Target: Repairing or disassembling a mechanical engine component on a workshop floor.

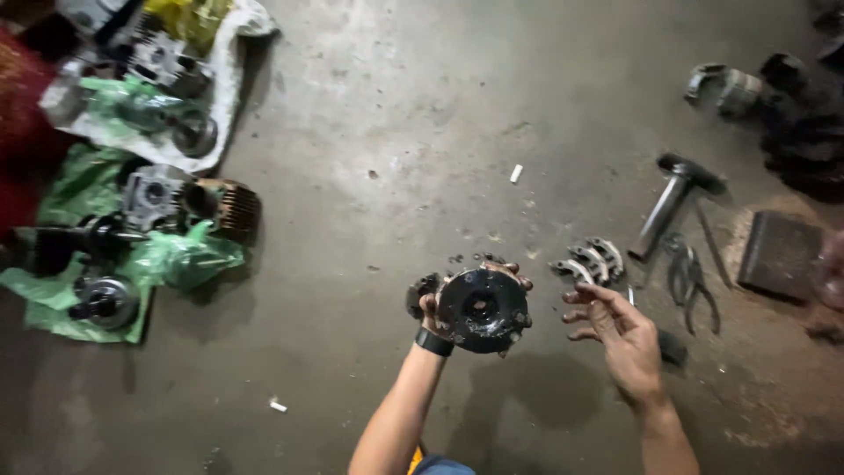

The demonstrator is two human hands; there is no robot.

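Forearms rise from the bottom edge, and between them we see a sliver of blue and yellow cloth. Our left hand, with a dark band at the wrist, is clenched around the rim of a round black metal disc, fingers wrapped behind it so that its face with a central hole tilts up toward us above the floor. Our right hand hangs just beside the disc, palm up, fingers spread and grasping nothing.

Below everything lies a bare concrete floor, grey, stained and dusty, with small white scraps scattered on it. Just beyond the right hand we find a cluster of curved metal shoes, then pliers and a hammer lying near them. A dark rectangular block sits on a brownish, gritty patch to the right, and more dark parts pile up in the far right corner.

Well apart, along the left edge, green plastic bags and a white cloth carry engine parts, among them a finned cylinder. The light is dim; no walls show.
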